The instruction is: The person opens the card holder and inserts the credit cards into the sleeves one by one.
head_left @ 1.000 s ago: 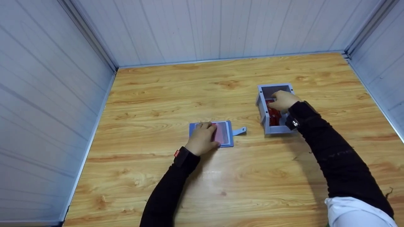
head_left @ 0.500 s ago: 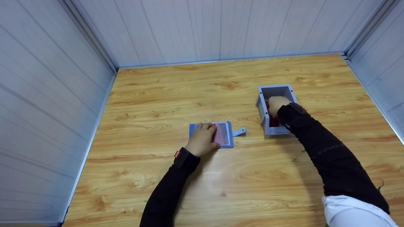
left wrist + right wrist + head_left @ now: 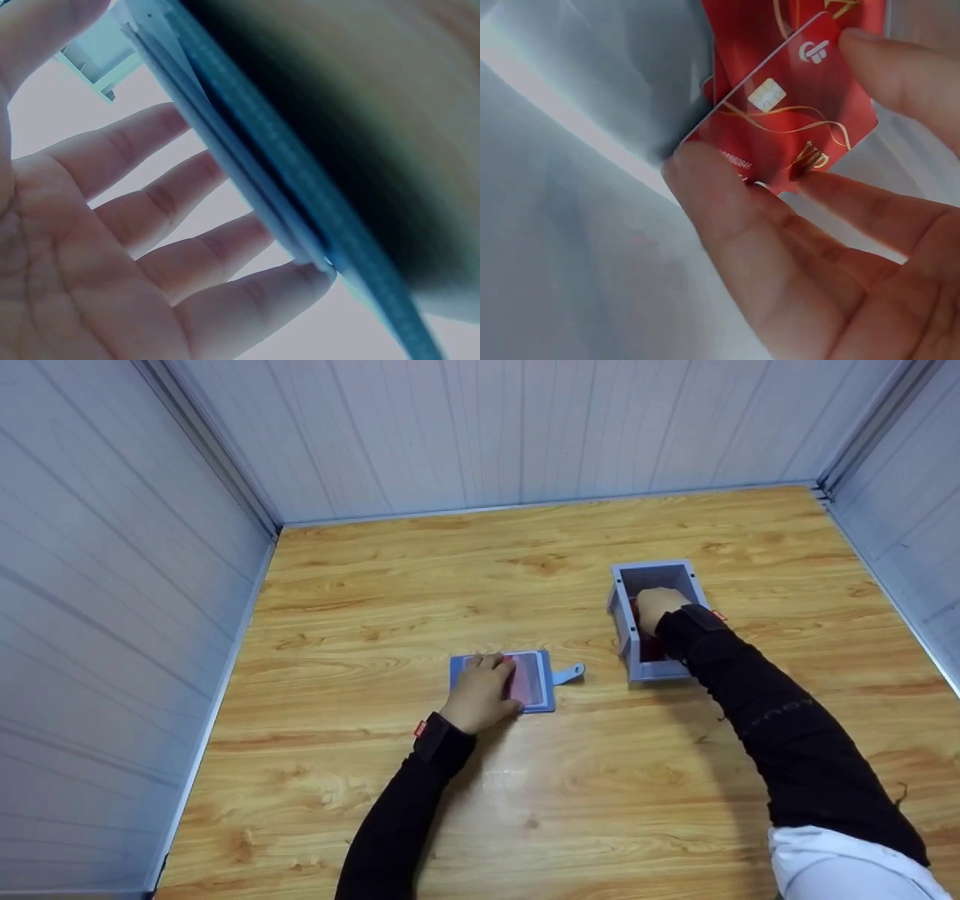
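My left hand (image 3: 478,695) lies over a blue card holder (image 3: 548,682) on the table, its fingers spread across the pinkish clear window. In the left wrist view, the fingertips touch the holder's (image 3: 300,172) edge-on pages. A short strap with a snap sticks out of the holder's right side. Reaching down inside a grey bin (image 3: 660,670), my right hand (image 3: 660,607) is partly hidden by the sleeve and bin wall. Up close in the right wrist view, its thumb and fingers pinch a red bank card (image 3: 795,105) with a chip, and more red cards (image 3: 742,30) lie behind it.
The wood-patterned table (image 3: 360,607) is bounded by pale panel walls at the back, left and right. The bin stands to the right of the card holder, its raised walls surrounding the right hand.
My right hand has gone down from above the bin into it, onto the red cards, and has stayed there. The left hand and the card holder have kept still.
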Tool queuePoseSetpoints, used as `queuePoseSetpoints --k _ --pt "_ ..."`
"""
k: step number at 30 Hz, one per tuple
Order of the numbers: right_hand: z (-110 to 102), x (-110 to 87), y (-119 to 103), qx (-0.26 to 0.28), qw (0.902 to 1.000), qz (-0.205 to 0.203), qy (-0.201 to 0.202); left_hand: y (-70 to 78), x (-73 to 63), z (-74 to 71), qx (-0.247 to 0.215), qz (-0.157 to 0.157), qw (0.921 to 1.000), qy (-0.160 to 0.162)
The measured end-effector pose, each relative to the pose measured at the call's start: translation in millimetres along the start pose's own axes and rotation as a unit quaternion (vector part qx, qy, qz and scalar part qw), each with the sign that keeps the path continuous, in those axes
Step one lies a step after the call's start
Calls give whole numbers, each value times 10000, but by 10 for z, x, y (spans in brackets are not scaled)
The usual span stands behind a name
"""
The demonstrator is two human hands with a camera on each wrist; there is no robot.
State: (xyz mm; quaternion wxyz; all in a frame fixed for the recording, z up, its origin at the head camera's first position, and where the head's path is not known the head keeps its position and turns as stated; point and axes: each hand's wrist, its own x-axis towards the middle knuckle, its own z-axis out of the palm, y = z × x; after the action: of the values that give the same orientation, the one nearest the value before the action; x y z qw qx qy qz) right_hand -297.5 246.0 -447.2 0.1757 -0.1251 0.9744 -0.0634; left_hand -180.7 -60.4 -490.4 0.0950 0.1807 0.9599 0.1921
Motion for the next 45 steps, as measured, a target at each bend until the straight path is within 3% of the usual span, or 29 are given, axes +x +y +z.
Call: queuePoseSetpoints --k 5,14,28,33,45 --pt "-28 -6 60 83 9998 150 -85 5 8 -7 88 46 9999 44" --pt "-20 -46 74 47 9997 41 240 -6 6 2 96 92 9999 90" --pt "-105 -112 127 379 9975 243 553 -5 14 1 201 63 9998 40" --pt "-130 -144 160 577 9959 69 700 -11 16 13 170 29 9999 -2" --pt "-436 -370 166 1298 9866 10 986 -15 11 4 96 111 9999 35"
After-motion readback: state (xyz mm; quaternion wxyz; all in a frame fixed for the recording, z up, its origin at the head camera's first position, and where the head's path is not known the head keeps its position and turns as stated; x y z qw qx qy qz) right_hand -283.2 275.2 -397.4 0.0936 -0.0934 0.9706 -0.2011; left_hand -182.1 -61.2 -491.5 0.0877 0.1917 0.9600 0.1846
